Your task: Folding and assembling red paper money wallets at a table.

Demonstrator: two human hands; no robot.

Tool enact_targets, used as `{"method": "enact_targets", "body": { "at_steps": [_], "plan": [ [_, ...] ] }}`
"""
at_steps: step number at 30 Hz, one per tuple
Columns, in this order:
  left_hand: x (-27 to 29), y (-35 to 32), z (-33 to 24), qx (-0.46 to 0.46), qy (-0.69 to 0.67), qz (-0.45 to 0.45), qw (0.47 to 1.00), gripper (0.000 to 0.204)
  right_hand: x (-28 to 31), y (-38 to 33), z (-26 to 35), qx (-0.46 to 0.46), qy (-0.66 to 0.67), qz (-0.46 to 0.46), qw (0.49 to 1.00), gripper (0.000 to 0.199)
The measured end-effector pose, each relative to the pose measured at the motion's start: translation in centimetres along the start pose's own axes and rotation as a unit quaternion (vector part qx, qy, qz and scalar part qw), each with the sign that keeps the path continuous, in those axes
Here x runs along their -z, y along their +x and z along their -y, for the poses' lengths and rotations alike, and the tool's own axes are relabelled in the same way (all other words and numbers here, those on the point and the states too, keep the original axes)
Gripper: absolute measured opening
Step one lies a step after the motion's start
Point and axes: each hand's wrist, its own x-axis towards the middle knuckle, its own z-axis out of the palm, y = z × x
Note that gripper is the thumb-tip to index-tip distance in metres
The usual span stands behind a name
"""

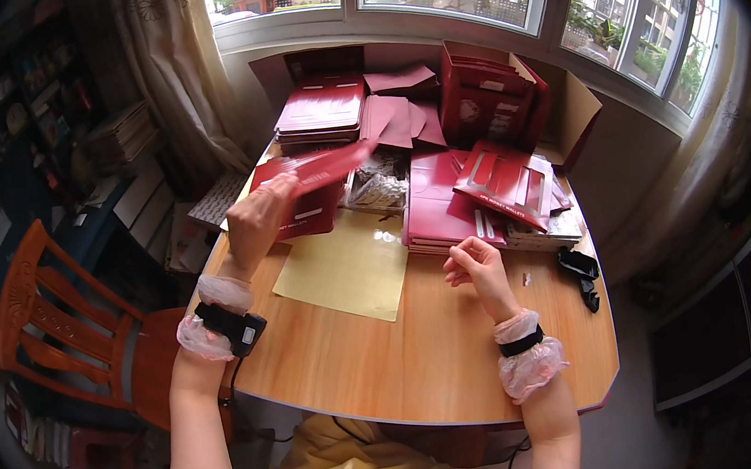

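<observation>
My left hand [261, 222] is closed on a flat red cardboard sleeve [331, 167], raised and tilted, its far end smeared by motion. Below it, another red sleeve [310, 214] lies at the table's left side. My right hand [476, 269] is above the wood with its fingers curled in and nothing visible in them. Just beyond that hand is a stack of pinkish-red folders [439, 204]. To its right, a red sleeve with cut-out windows [507, 184] lies askew on other things. A yellow sheet [347, 270] lies flat between my hands.
At the back stand a stack of red sleeves [321, 106], loose pink envelopes [395, 119] and an open box of red folders [488, 97]. A tray holds clear plastic packets [379, 186]. Black straps [581, 271] lie at the right edge. A wooden chair [70, 316] stands left.
</observation>
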Motion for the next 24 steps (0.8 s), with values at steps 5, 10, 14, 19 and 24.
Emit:
{"method": "enact_targets", "body": {
  "at_steps": [5,10,14,19,24],
  "plan": [
    [-1.1,0.7,-4.2,-0.241,-0.045,0.049,0.968,0.028,-1.3,-0.8,2.0,-0.003,0.182,0.155,0.971,0.055],
    [-1.3,-0.5,-8.3,-0.341,-0.098,0.074,0.932,0.026,-2.1,-1.0,2.0,0.019,0.167,0.091,0.982,0.038],
    [-1.6,-1.7,-7.4,-0.302,-0.132,0.085,0.940,0.028,-1.5,-1.2,2.5,0.041,0.167,0.106,0.979,0.037],
    [-2.3,-1.3,-6.1,-0.010,-0.210,0.014,0.977,0.056,-0.8,-1.2,2.6,0.109,0.155,0.070,0.979,0.039],
    [-5.2,-2.2,-5.6,0.316,-0.644,0.154,0.679,0.050,-0.2,-1.0,3.0,0.086,0.157,0.044,0.983,0.032]
  ]
}}
